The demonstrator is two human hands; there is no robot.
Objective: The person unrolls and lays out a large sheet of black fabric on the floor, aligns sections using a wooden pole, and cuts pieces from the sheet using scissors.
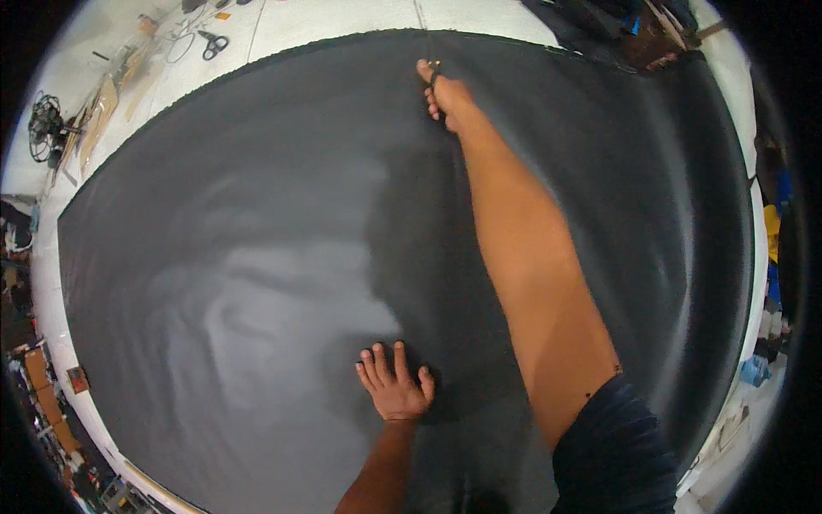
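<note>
A large sheet of dark grey, leather-like material [282, 188] covers most of the table, with soft wrinkles and a shiny patch at the left. My left hand [396, 390] lies flat on it near the front, fingers spread, holding nothing. My right arm reaches far across the sheet. Near the far edge, my right hand [449, 96] is closed around a small tool with a dark, loop-like handle [435, 79]; its working end is too small to make out. A thin dark line runs from that hand toward the sheet's far edge.
Black-handled scissors [214, 44] lie on the white tabletop [282, 32] at the far left. A black fan [47, 128] stands beyond thin wooden strips. Dark material and a brown box-like object [655, 38] sit at the far right. The sheet bulges in a fold [706, 257] along the right.
</note>
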